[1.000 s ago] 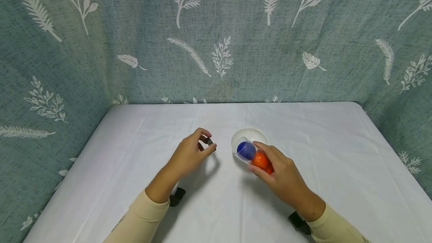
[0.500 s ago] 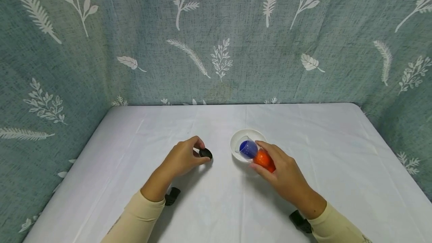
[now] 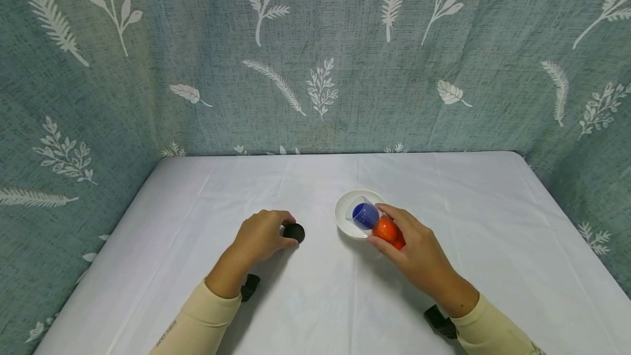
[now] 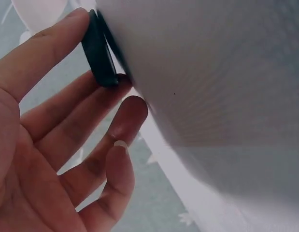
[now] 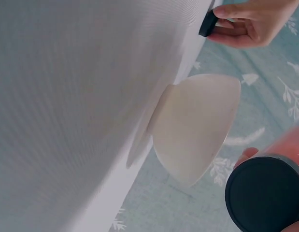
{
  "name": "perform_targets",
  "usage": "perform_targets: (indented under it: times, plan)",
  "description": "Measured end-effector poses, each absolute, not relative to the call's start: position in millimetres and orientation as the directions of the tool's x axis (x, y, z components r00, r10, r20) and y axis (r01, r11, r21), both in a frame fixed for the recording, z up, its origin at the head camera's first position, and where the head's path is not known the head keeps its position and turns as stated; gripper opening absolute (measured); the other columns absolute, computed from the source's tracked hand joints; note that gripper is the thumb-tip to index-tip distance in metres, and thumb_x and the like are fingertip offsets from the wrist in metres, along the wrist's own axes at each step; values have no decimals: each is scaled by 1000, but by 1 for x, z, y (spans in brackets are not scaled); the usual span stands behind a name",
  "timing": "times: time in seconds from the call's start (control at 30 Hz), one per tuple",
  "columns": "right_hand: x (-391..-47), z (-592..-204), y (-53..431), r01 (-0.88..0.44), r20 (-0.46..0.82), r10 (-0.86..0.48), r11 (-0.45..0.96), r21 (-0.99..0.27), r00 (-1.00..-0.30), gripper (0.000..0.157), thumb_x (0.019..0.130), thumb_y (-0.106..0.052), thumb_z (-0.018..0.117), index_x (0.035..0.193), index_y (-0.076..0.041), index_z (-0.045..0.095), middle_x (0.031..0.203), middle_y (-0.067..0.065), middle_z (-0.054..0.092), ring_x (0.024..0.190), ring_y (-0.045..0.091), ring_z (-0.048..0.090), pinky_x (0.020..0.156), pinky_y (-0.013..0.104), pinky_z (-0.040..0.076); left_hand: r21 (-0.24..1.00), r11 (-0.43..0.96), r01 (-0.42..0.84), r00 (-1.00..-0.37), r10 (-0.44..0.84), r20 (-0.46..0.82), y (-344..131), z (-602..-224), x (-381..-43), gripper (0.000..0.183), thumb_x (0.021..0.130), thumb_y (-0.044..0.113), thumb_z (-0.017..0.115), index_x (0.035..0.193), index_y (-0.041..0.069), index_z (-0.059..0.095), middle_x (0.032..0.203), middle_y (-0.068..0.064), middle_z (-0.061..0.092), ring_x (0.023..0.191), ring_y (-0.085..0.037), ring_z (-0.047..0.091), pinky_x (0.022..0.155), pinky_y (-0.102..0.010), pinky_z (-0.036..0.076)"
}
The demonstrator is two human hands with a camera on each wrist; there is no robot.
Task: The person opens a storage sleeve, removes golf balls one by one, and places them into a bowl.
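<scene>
My right hand (image 3: pixel 419 253) grips a clear cylindrical jar, tilted, its mouth toward the white bowl (image 3: pixel 340 215). Inside the jar are a blue ball (image 3: pixel 366 216) near the mouth and orange balls (image 3: pixel 388 231) behind it; the fingers partly hide these. Facing the right wrist view is the jar's dark round base (image 5: pixel 265 193). My left hand (image 3: pixel 258 240), left of the bowl, pinches a black round lid (image 3: pixel 294 233) between thumb and fingers. In the left wrist view the lid (image 4: pixel 98 50) is very close to the tablecloth; I cannot tell whether it is fully resting there.
A white cloth (image 3: pixel 315 300) covers the table. Green curtains (image 3: pixel 315 70) with white leaf prints stand behind it and at both sides. Black straps (image 3: pixel 440 322) sit at the wrists.
My left hand has moved down and slightly left with the lid, turning it from edge-on to flat side up. The right hand and jar have barely shifted; the balls remain inside.
</scene>
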State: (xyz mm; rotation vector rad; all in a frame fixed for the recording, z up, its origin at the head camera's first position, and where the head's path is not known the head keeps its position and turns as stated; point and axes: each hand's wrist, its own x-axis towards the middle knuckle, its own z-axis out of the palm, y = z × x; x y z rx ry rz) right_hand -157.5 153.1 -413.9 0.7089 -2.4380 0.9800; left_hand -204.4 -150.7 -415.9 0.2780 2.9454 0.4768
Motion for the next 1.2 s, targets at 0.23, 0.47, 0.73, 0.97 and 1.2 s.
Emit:
perform_targets:
  times: [0.23, 0.47, 0.73, 0.97, 1.2]
  plan:
    - [-159, -414, 156, -589, 543, -294, 623, -515, -786, 62, 82, -19, 83, 136, -6, 56, 127, 15, 65, 106, 29, 69, 81, 42, 60, 261, 941, 213, -970, 236, -62, -149, -419, -202, 46, 73, 33, 90, 113, 18, 73, 99, 1, 71, 94, -19, 65, 75, -40, 52]
    - [-161, -414, 158, -582, 540, -291, 633, -510, -790, 61, 83, -22, 83, 136, -7, 57, 128, 13, 65, 107, 28, 69, 82, 42, 60, 307, 910, 277, -961, 258, 102, -142, -412, -199, 37, 89, 38, 75, 120, 19, 70, 107, 0, 70, 99, -23, 66, 82, -44, 51]
    - [-163, -412, 162, -579, 534, -300, 649, -494, -791, 61, 81, -25, 84, 134, -7, 58, 125, 13, 66, 106, 27, 69, 82, 41, 60, 605, 693, 391, -920, 281, 272, -109, -391, -192, 21, 94, 25, 71, 115, 20, 71, 98, 5, 71, 90, -11, 66, 77, -34, 54]
    - [-164, -412, 163, -587, 537, -310, 650, -483, -785, 63, 77, -24, 87, 131, -8, 60, 121, 11, 68, 101, 25, 70, 81, 41, 60, 660, 594, 460, -888, 327, 324, -88, -379, -189, 22, 94, 22, 71, 115, 16, 72, 97, 6, 71, 89, -13, 67, 74, -35, 54]
    - [-165, -412, 165, -611, 565, -324, 654, -446, -759, 65, 71, -23, 91, 128, -9, 63, 113, 9, 70, 95, 22, 70, 78, 39, 61, 721, 527, 450, -887, 359, 292, -76, -376, -191, 21, 94, 22, 71, 114, 18, 72, 97, 6, 71, 87, -8, 63, 74, -37, 54]
